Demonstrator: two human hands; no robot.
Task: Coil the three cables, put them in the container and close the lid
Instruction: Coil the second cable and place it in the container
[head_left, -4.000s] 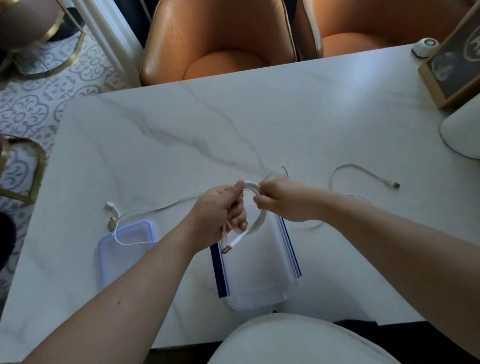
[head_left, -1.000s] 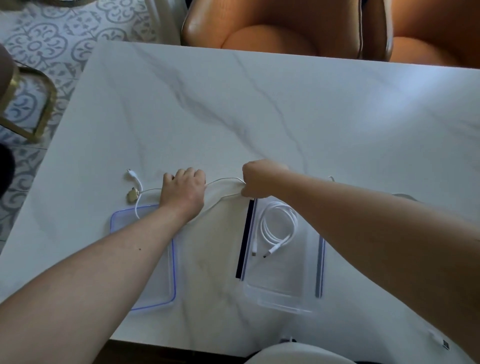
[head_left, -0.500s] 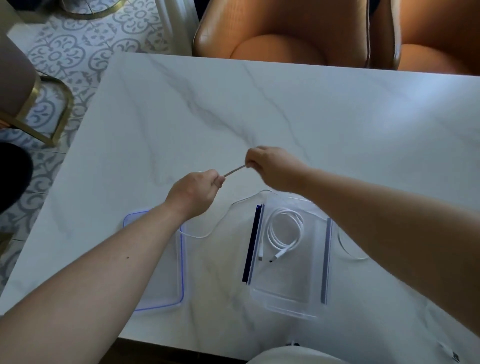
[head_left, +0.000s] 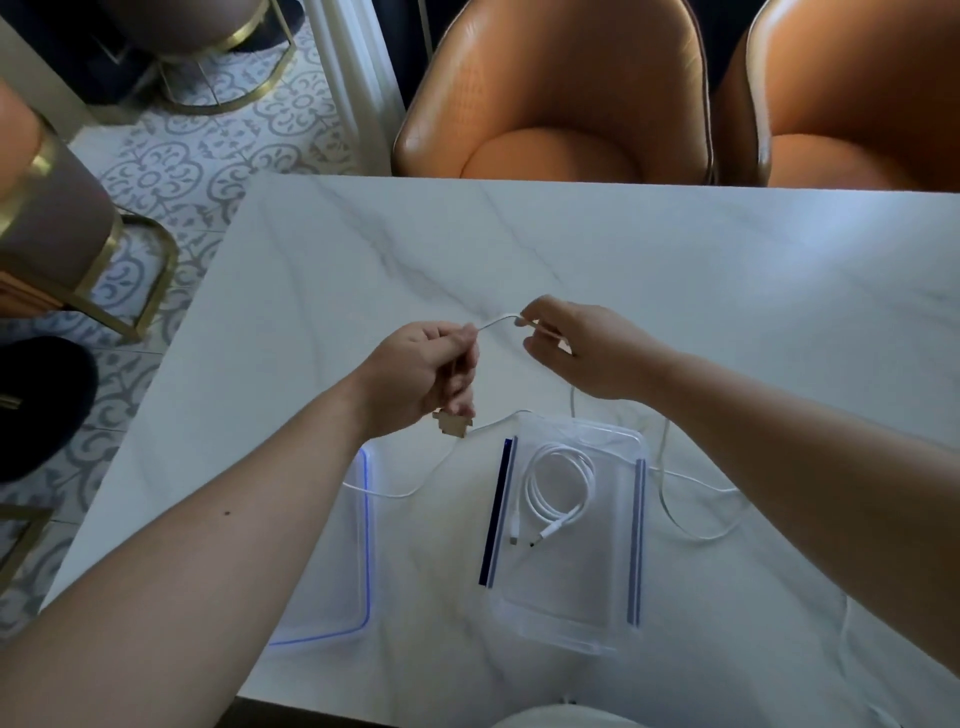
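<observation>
Roughly a third of the way in, by the look of it. One white cable (head_left: 558, 486) is already coiled and lying inside the clear container (head_left: 566, 597), which sits open on the near side of the table. The lid (head_left: 365, 519) with its blue rim lies flat just left of it, partly under the person's left forearm. The second one, a thin cable (head_left: 497, 318), is up in the air between both hands: the left hand (head_left: 421, 374) has its fingers curled round it with a beige plug (head_left: 453, 422) dangling just below, and the right hand (head_left: 576, 348) pinches it a bit further along. The slack trails down across the lid's corner. More loose cable (head_left: 691, 525) loops on the table right of the container, and it's hard to tell if that's the same one or the third. So what's probably left: finish this coil, do the last one, drop both in, snap the lid on. The surface is a white marble-look table (head_left: 675, 270), with two orange leather chairs (head_left: 550, 104) on the far side, a patterned grey tile floor (head_left: 171, 171) and a gold-framed stool (head_left: 57, 223) off to the left.
</observation>
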